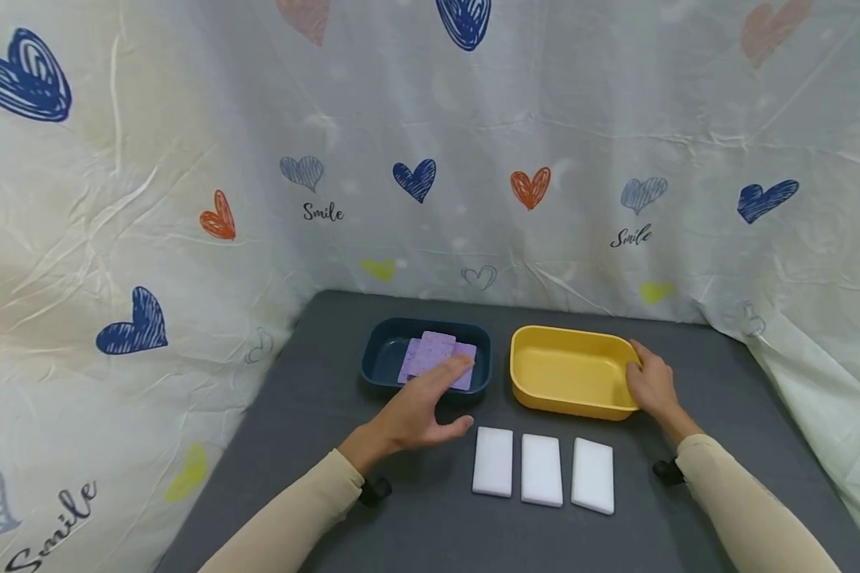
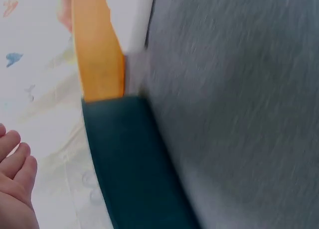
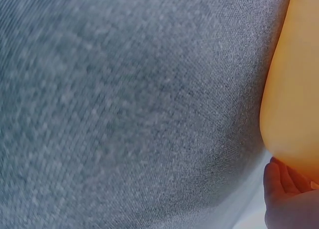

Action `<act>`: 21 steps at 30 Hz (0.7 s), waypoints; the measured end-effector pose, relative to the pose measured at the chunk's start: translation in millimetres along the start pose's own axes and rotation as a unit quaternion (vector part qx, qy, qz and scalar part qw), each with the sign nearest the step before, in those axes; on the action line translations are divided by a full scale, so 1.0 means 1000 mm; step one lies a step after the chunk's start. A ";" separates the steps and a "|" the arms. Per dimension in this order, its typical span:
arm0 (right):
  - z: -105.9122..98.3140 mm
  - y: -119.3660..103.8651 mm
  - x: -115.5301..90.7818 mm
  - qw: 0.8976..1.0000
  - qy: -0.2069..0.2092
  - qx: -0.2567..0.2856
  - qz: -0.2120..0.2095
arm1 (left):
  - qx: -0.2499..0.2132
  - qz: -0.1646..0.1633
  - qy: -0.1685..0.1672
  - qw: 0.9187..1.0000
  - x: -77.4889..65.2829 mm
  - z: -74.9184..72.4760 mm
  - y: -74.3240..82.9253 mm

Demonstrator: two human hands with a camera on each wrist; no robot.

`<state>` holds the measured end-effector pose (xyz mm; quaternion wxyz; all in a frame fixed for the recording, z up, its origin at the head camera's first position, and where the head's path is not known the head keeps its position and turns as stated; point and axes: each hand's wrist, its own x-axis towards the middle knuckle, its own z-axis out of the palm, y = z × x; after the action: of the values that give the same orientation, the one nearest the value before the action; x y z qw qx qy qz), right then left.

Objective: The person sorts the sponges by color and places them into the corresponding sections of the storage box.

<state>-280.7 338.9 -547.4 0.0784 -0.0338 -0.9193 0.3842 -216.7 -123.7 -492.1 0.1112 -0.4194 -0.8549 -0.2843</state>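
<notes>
With hands well apart, gripping the right end of a yellow tub [image 1: 569, 403] with the right hand [image 1: 650, 383], fingers along the outer wall; holding the left hand [image 1: 423, 407] across the near rim of a blue tub [image 1: 383, 358], with fingers extended and thumb spread out in front. Impossible to tell whether touching the purple slabs [image 1: 433, 350] below. Between the tubs' facing edges, only a thin strip of gray table [image 1: 416, 517]. More room right of the gripped end, left of the blue tub, and in front, toward the sleeves [image 1: 294, 509]. In the blue tub, toward the right end, at least three slabs, loosely overlapped. In the yellow tub, smooth yellow floor. Nearer, in a row with slim gaps, three white blocks [image 1: 541, 469], the leftmost near the left thumb. Behind, a heart-printed curtain [image 1: 444, 103].
</notes>
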 end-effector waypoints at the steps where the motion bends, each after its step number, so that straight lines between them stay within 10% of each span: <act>1: -0.002 -0.004 -0.002 1.000 -0.008 0.002 0.001 | -0.004 0.003 -0.013 1.000 0.000 0.003 0.002; 21: 0.007 0.016 0.010 1.000 -0.015 -0.017 0.006 | -0.052 -0.062 -0.234 0.969 -0.008 0.049 0.015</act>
<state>-291.3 346.2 -562.1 0.0616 -0.0345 -0.9265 0.3696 -198.0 -93.2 -528.9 -0.1313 -0.4258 -0.8655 -0.2287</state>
